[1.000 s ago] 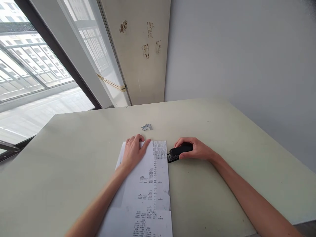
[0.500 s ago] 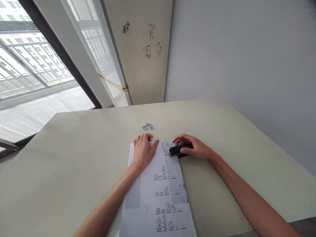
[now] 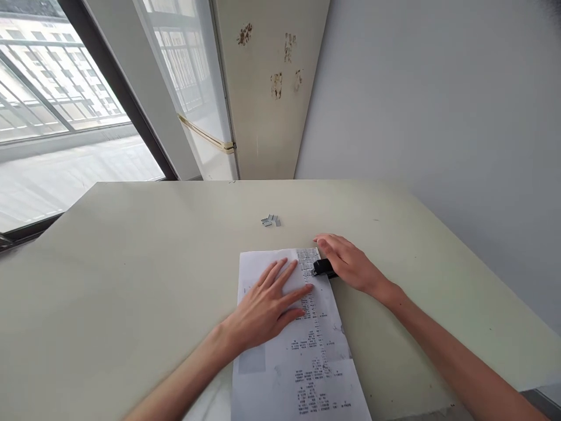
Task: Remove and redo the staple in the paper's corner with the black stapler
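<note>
At the far left, we locate the window (image 3: 65,88), beyond the edge of the pale table (image 3: 131,304). Next, we find the left hand (image 3: 267,304): palm down, fingers spread apart and laid on the paper (image 3: 280,397), with nothing grasped. The paper lies on the table and runs out of view at the near side. Beyond its top edge, we identify a small group of grey staple strips (image 3: 270,220), apart from both hands. To the right of the left fingertips, near the index fingertip yet not touching it, we locate the black stapler (image 3: 323,266). Its front end overlies the paper's right edge, near the printed block (image 3: 307,256) at the top corner. The right hand (image 3: 350,263) covers the stapler's rear portion from above, fingers extended along the far side. We cannot tell whether they close on it; the hand hides that part. At the far right, we note the grey wall (image 3: 460,117).
</note>
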Available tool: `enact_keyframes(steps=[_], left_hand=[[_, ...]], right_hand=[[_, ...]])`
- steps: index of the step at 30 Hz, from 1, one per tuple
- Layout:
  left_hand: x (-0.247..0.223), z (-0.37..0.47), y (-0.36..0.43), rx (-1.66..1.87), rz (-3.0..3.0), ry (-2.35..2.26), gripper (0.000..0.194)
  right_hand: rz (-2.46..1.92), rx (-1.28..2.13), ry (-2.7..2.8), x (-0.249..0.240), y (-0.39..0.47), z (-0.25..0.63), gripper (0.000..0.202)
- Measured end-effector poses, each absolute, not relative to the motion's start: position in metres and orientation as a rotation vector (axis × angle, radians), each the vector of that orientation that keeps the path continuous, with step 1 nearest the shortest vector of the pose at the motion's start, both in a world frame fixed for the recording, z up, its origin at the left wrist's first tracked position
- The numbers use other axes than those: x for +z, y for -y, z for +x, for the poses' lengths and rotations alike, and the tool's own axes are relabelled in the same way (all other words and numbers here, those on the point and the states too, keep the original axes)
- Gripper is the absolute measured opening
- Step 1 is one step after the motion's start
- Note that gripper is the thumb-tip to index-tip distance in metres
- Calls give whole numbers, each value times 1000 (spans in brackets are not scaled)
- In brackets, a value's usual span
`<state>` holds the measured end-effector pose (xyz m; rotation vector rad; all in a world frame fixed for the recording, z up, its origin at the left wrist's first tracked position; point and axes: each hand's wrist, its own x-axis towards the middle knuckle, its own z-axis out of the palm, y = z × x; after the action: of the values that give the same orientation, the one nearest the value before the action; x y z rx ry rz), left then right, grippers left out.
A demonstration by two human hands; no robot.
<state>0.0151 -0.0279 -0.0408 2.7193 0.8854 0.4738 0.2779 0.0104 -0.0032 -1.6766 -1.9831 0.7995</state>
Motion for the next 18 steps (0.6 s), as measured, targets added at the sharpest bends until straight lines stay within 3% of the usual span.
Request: enact_keyframes(steps=[8,18], left_hand=[[-47,26,30,504,2705,-856,47],[-53,34,36,553,2659,-901,45]], right_hand=[[-1833,796,2064,6,-13,256,65],[-1894,631,2109,-1,-8,249,62]])
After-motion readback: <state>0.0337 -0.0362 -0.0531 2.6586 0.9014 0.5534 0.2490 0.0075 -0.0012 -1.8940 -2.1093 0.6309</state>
